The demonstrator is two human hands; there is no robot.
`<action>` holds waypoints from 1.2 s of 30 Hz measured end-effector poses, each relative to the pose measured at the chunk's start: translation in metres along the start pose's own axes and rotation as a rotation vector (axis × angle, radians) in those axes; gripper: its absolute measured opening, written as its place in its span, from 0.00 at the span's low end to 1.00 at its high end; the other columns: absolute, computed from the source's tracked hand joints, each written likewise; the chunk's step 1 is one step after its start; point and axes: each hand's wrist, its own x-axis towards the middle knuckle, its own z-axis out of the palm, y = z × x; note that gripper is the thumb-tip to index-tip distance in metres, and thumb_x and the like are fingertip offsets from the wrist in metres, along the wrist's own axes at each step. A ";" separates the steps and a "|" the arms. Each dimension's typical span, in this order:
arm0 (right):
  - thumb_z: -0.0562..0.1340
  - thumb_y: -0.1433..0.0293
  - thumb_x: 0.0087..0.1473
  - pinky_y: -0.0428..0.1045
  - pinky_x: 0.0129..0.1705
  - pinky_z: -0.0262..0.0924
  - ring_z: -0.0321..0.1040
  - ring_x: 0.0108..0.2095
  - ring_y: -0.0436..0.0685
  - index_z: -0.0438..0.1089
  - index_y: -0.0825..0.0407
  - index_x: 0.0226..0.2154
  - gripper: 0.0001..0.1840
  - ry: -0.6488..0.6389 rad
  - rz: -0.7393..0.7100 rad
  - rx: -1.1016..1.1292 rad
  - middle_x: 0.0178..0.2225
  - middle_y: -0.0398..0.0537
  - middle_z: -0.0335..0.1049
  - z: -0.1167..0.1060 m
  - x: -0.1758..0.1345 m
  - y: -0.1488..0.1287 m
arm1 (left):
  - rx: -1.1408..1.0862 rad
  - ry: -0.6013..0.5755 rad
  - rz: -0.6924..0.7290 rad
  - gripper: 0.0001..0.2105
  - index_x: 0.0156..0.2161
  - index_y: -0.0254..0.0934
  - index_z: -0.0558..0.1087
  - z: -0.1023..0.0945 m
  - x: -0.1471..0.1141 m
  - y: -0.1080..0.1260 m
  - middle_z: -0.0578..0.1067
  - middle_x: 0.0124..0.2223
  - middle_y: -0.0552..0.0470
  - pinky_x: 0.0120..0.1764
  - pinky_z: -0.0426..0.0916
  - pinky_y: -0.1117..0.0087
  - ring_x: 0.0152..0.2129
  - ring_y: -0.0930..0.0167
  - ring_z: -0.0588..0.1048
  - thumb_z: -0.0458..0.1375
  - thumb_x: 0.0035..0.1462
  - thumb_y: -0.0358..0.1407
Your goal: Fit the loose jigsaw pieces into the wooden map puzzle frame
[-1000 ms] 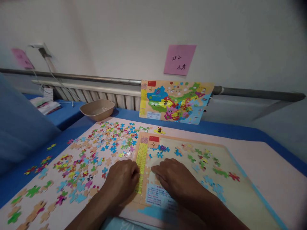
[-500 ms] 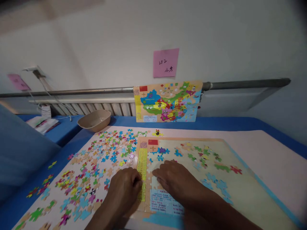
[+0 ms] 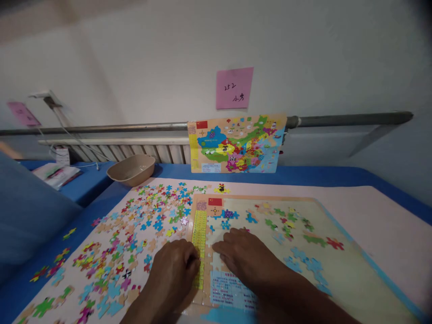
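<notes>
Your left hand & right hand both lie flat, fingers down, holding nothing, either side of the yellow strip on the puzzle board's left edge, strip running away from you, left hand touching it.

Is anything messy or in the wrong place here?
A few stray puzzle pieces lie off the pink mat on the blue cloth at the left, away from the big scattered pile. Otherwise nothing looks odd; both hands rest flat on the puzzle board.
</notes>
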 end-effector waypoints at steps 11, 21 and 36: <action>0.60 0.75 0.63 0.53 0.39 0.48 0.66 0.39 0.61 0.74 0.46 0.43 0.10 -0.019 0.003 0.002 0.37 0.47 0.73 0.001 0.003 -0.001 | 0.019 -0.044 -0.011 0.07 0.31 0.40 0.77 -0.006 0.000 0.007 0.78 0.34 0.53 0.38 0.59 0.66 0.34 0.67 0.74 0.57 0.55 0.30; 0.60 0.76 0.63 0.53 0.38 0.46 0.66 0.39 0.61 0.73 0.46 0.42 0.10 -0.038 -0.005 -0.023 0.36 0.46 0.72 0.001 0.004 -0.002 | -0.006 -0.012 0.061 0.08 0.31 0.40 0.76 -0.002 -0.001 0.004 0.78 0.33 0.53 0.38 0.60 0.66 0.34 0.67 0.74 0.56 0.55 0.28; 0.62 0.76 0.62 0.54 0.38 0.44 0.66 0.38 0.61 0.73 0.46 0.41 0.08 -0.021 -0.020 -0.018 0.35 0.45 0.72 0.007 0.005 -0.001 | 0.084 0.025 0.152 0.10 0.28 0.39 0.72 0.000 0.000 0.001 0.74 0.30 0.53 0.35 0.55 0.67 0.31 0.69 0.70 0.54 0.58 0.26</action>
